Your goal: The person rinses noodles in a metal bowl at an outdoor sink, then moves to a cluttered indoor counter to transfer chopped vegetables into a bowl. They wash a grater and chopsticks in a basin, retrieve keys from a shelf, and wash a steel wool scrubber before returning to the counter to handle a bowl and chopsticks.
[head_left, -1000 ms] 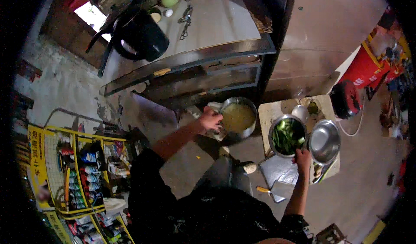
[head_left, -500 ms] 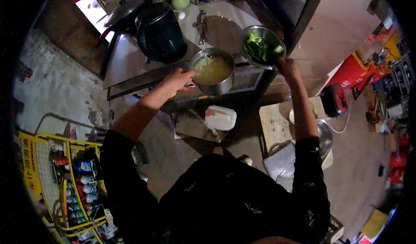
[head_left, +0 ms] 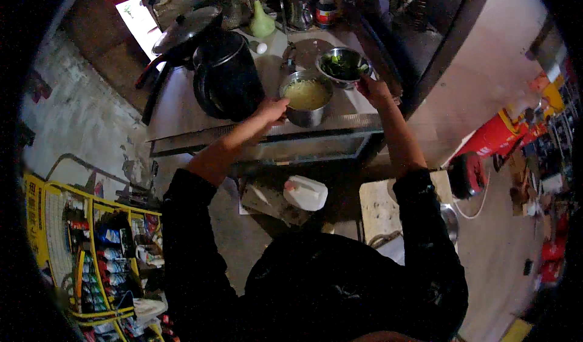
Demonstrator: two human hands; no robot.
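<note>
Pot (head_left: 308,118) and bowl (head_left: 337,82) farther over countertop (head_left: 179,108)

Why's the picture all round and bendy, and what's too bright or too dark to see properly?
Head view: the corners go black and the yellow rack curves near the rim, because of the fisheye lens; head view: the opening at upper left is washed out white; head view: the black pot shows little detail, and the greens in the metal bowl look dark.

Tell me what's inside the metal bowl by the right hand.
The bowl, held at its rim by the right hand, contains leafy greens. Whatever lies beneath them is covered and cannot be seen.
</note>
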